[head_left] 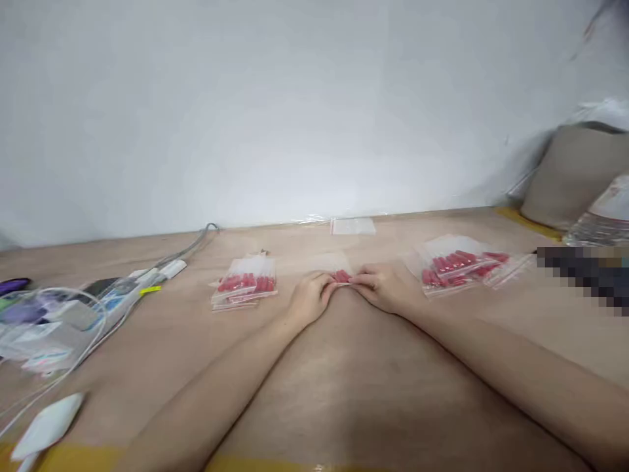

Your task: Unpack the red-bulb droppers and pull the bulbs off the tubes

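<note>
Between my two hands lies a small clear zip bag [336,262] with red pieces in it, on the wooden table [344,393]. My left hand [312,295] pinches the near edge of this bag from the left. From the right, the closed fingers of my right hand [381,287] grip the same edge. A pile of zip bags with red pieces [246,285] rests left of my hands. Another pile of such bags [457,265] spreads out to the right. What the red pieces are is too small to tell.
A flat, pale plastic bag [354,227] lies by the wall. At the left are a power strip [118,303], cables and a white charger [48,426]. A grey bin [574,177] and a clear plastic bottle [604,213] stand at the right.
</note>
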Motion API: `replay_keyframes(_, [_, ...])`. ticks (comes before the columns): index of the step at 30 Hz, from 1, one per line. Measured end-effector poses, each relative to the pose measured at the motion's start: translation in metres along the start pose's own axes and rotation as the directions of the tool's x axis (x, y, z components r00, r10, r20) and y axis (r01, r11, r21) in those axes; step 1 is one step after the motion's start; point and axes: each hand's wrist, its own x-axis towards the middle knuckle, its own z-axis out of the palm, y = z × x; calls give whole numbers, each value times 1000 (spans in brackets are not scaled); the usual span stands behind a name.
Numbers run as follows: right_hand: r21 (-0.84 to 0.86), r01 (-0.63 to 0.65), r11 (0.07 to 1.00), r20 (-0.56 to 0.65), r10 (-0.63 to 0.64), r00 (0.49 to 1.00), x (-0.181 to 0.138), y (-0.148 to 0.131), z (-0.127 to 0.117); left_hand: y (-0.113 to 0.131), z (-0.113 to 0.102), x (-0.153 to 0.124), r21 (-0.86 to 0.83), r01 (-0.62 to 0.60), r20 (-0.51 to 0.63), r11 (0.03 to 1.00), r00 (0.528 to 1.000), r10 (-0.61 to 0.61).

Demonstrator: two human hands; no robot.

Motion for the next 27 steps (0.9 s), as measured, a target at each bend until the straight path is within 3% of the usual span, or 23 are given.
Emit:
replay_keyframes(8, [53,122,991,-149,-113,982,5,3,30,-4,0,-2,-49,20,3,999,1000,-20])
replay_keyframes(14, [7,168,986,-163,-164,973,9,-3,32,-6,-2,-3,-98,47,-6,994,999,-48])
replay_keyframes(19, [-104,258,961,-224,-275,935,11,-3,32,-8,-6,-2,-196,127,21,972,992,-125])
replay_keyframes(27, [-250,209,945,-242,-270,932,16,-6,37,-7,-7,-1,-262,203,36,943,979,-201])
